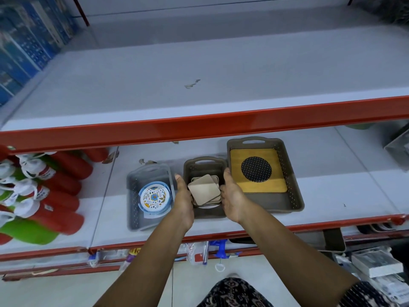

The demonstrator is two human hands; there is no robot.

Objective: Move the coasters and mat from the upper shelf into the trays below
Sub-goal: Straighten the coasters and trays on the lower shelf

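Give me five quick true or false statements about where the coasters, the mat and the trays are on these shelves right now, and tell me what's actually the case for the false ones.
1. The round floral coasters lie in the grey tray on the left. True.
2. The bamboo mat is still on the upper shelf. False: it lies in the large brown tray on the lower shelf.
3. The square beige coasters sit in the small brown tray in the middle. True.
4. The left hand and right hand are at either side of the large tray. False: they flank the small middle tray.
5. The red and green bottles stand right of the trays. False: they lie to the left.
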